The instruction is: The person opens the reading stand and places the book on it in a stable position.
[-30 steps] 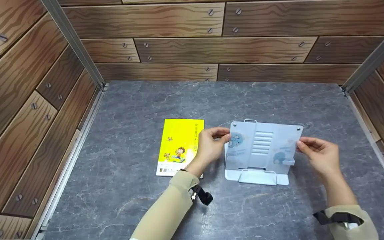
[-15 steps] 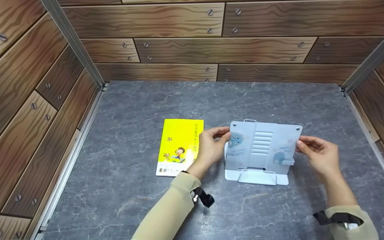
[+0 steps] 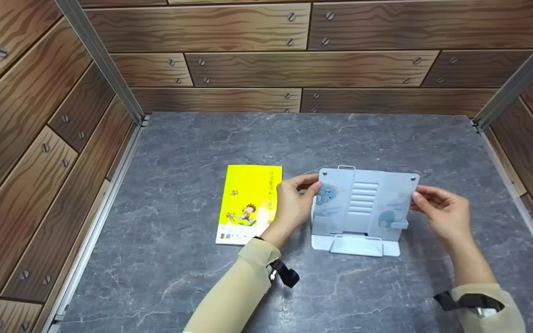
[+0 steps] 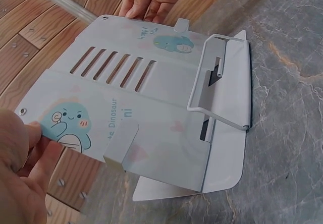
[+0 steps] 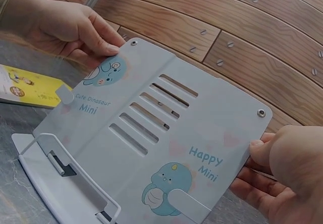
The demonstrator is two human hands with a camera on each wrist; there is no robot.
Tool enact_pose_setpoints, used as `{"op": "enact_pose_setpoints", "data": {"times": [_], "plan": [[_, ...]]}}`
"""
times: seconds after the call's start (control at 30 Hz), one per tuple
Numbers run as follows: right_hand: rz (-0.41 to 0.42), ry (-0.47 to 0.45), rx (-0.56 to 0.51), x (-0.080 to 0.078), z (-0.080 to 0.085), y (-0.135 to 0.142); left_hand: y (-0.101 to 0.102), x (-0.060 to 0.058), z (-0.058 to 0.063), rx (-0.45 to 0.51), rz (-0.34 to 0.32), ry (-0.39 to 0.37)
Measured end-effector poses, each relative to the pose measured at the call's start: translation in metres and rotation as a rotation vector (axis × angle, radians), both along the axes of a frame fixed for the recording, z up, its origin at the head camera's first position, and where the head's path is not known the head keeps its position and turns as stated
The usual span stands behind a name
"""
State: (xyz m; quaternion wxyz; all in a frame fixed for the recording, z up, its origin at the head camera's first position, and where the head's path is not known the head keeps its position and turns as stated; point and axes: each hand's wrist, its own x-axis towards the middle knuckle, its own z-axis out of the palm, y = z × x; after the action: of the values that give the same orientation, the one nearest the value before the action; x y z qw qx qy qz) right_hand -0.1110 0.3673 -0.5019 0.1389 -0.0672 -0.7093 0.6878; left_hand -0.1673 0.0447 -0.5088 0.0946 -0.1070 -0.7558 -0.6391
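Note:
A pale blue-white book stand [image 3: 363,201] with cartoon dinosaurs and a slotted back panel stands on the table, its panel tilted up from a flat base. My left hand [image 3: 293,203] pinches the panel's left edge near the upper corner, thumb in front and fingers behind. At the right edge my right hand [image 3: 447,215] pinches it the same way. A wire bracket [image 5: 70,168] lies across the front of the base. Small page clips [image 4: 121,146] stick out at the sides. The fingertips behind the panel are partly hidden.
A yellow book [image 3: 248,194] with a cartoon child lies flat left of the stand, partly covered by my left hand and wrist. The grey marbled table [image 3: 192,138] is bounded by wood-patterned walls [image 3: 248,27] at the back and sides.

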Motion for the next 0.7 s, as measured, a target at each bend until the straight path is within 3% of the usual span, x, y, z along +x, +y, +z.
{"op": "enact_pose_setpoints", "data": {"times": [0.7], "plan": [[-0.031, 0.023, -0.033, 0.007, 0.002, -0.004, 0.006, -0.013, 0.006, -0.036, 0.054, -0.003]]}}
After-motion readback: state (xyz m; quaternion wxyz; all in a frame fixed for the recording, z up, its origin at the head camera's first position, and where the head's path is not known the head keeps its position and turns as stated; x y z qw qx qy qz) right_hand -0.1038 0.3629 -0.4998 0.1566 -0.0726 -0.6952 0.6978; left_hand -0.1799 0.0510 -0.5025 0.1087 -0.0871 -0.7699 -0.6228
